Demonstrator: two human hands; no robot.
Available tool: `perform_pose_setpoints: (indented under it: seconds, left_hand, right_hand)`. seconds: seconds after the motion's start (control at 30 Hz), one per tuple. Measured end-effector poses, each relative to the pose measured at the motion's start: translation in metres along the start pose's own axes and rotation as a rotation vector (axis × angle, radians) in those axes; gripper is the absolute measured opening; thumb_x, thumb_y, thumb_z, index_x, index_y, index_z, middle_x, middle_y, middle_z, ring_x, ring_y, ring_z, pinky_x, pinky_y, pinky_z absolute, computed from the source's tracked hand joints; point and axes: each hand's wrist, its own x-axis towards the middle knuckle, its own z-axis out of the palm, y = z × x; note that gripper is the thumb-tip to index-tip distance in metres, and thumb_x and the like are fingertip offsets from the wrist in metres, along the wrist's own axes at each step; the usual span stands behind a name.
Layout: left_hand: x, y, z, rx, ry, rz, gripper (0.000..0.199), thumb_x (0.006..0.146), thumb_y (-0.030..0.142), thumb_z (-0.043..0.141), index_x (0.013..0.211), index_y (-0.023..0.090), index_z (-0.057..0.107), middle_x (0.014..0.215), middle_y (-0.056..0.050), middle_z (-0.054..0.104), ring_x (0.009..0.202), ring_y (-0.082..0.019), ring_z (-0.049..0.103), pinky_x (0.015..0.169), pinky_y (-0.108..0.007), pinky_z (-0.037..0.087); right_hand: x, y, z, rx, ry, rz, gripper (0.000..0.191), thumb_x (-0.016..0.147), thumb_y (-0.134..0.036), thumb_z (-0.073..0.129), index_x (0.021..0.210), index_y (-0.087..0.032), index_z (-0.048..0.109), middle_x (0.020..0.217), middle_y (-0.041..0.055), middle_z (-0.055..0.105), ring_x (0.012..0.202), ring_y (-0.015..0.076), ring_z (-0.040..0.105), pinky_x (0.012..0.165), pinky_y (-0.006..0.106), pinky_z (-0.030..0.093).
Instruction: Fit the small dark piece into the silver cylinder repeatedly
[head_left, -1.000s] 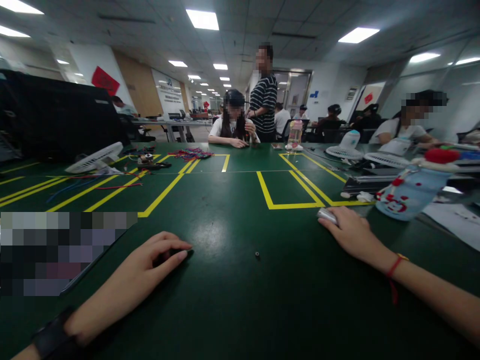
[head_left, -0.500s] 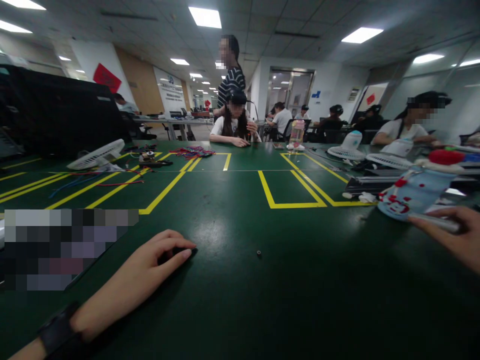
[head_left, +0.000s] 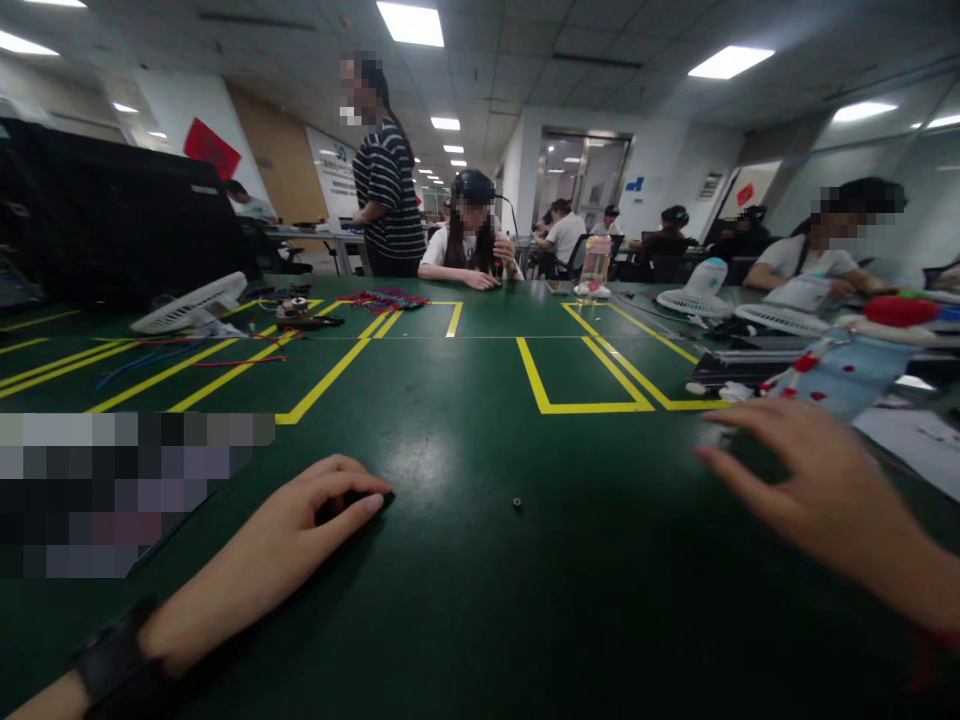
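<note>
My left hand (head_left: 319, 515) rests on the green table (head_left: 450, 620), thumb and fingers drawn close together at the tips. Whatever they may pinch is too dark and small to make out. A small round metal nut (head_left: 517, 503) lies on the table to the right of these fingertips. Above the right side of the table is my right hand (head_left: 817, 490), slightly blurred, thumb and index finger apart and nothing visible between them. Behind it stands a light blue bottle (head_left: 840, 375) with red decorations, partly hidden by the hand.
Yellow tape lines (head_left: 596, 408) mark the table. White fans (head_left: 191, 305) and coloured wires (head_left: 390, 299) lie on the far left, more fans (head_left: 701, 295) on the far right. A pink bottle (head_left: 596, 265) stands near a seated person (head_left: 472, 240). Paper (head_left: 915, 445) lies at right.
My right hand has moved left and opened; the silver, rod-like thing it held is no longer seen in it. My left hand has stayed put. A standing person moved left.
</note>
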Motion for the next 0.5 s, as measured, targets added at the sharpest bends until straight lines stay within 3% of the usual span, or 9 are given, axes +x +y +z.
perform_pose_setpoints:
  seconds: [0.1,0.17,0.23,0.3,0.37,0.43,0.5]
  left_hand:
    - [-0.001,0.000,0.000,-0.003,0.012,-0.002,0.026,0.087,0.046,0.053,0.106,0.032,0.066,0.111,0.000,0.060,0.100,-0.021,0.059,0.086,-0.032,0.049]
    - [-0.001,0.000,-0.001,-0.001,0.024,0.003,0.026,0.087,0.046,0.053,0.105,0.032,0.066,0.110,0.000,0.060,0.101,-0.021,0.059,0.088,-0.033,0.048]
    - [-0.002,0.000,-0.002,-0.004,0.024,0.005,0.027,0.088,0.046,0.053,0.107,0.032,0.066,0.111,-0.001,0.061,0.102,-0.022,0.059,0.090,-0.034,0.047]
    - [-0.002,-0.001,-0.003,-0.011,0.011,-0.002,0.029,0.088,0.046,0.052,0.110,0.033,0.065,0.113,-0.001,0.060,0.103,-0.022,0.059,0.091,-0.034,0.047]
    - [-0.001,-0.002,-0.004,-0.015,0.001,-0.009,0.029,0.088,0.046,0.052,0.110,0.033,0.065,0.113,-0.001,0.061,0.104,-0.022,0.059,0.090,-0.033,0.048]
    - [-0.001,-0.003,-0.004,-0.015,0.001,-0.007,0.028,0.088,0.046,0.053,0.109,0.033,0.066,0.112,-0.001,0.061,0.103,-0.022,0.059,0.089,-0.033,0.049]
    - [-0.001,-0.003,-0.003,-0.014,0.007,-0.001,0.028,0.087,0.046,0.053,0.108,0.033,0.066,0.112,-0.001,0.062,0.101,-0.023,0.060,0.086,-0.032,0.050]
  right_hand:
    - [0.019,-0.078,0.033,0.301,-0.328,-0.229,0.034,0.089,-0.038,0.047,0.121,-0.026,0.053,0.114,0.0051,0.056,0.100,0.0152,0.054,0.087,0.032,0.047]
    - [0.027,-0.114,0.056,0.415,-0.420,-0.287,0.030,0.090,-0.034,0.048,0.117,-0.025,0.057,0.109,0.0041,0.057,0.098,0.0132,0.054,0.085,0.029,0.047]
    - [0.030,-0.133,0.069,0.448,-0.436,-0.312,0.020,0.090,-0.032,0.049,0.100,-0.023,0.063,0.099,0.0023,0.059,0.093,0.0124,0.054,0.082,0.027,0.047]
    - [0.031,-0.133,0.069,0.417,-0.398,-0.296,0.017,0.090,-0.029,0.047,0.087,-0.022,0.062,0.090,0.0004,0.060,0.084,0.0107,0.055,0.075,0.024,0.047]
    - [0.030,-0.116,0.057,0.354,-0.322,-0.247,0.015,0.089,-0.030,0.046,0.084,-0.023,0.059,0.085,0.0000,0.059,0.076,0.0103,0.054,0.067,0.022,0.047]
    - [0.028,-0.086,0.036,0.263,-0.186,-0.182,0.013,0.087,-0.032,0.046,0.082,-0.023,0.055,0.085,0.0015,0.058,0.076,0.0125,0.054,0.067,0.025,0.046]
    - [0.022,-0.044,0.013,0.157,0.007,-0.091,0.013,0.084,-0.034,0.048,0.083,-0.022,0.053,0.090,0.0057,0.057,0.086,0.0181,0.053,0.081,0.033,0.044]
